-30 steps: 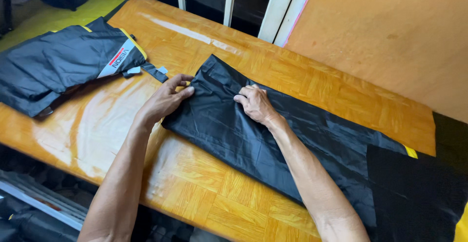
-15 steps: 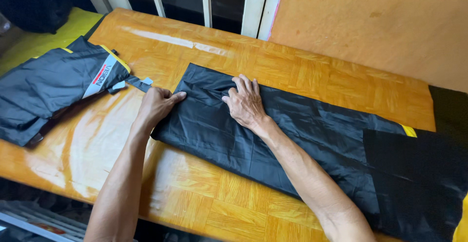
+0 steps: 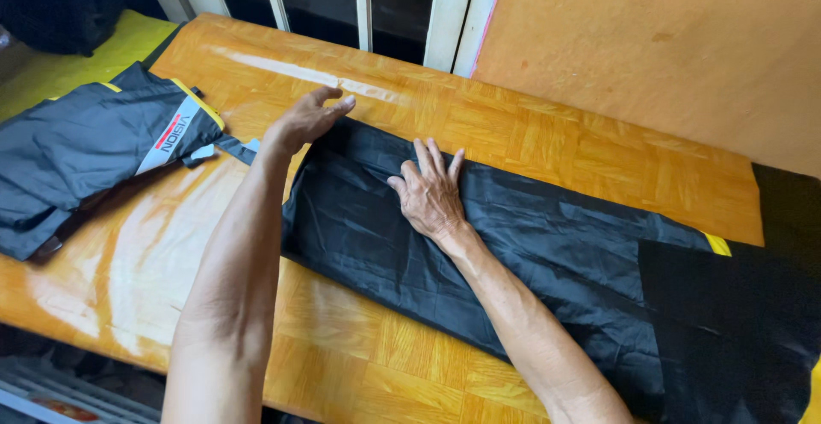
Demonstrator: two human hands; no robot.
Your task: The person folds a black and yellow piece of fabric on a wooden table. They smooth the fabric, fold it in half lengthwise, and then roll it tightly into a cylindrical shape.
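Note:
A long black garment lies flat across the orange wooden table, running from the middle to the right edge. My right hand presses palm down on it, fingers spread, near its left end. My left hand is at the garment's far left corner, fingers bent over the top edge of the cloth; whether it grips the cloth is unclear.
A second dark grey garment with yellow trim and a white and red label lies bunched at the table's left end. A white window frame stands behind the table, an orange wall to the right. A yellow surface shows at far left.
My left hand has lifted from the garment's left edge and moved up to its far corner. My right hand has flattened out with spread fingers. The camera has shifted closer.

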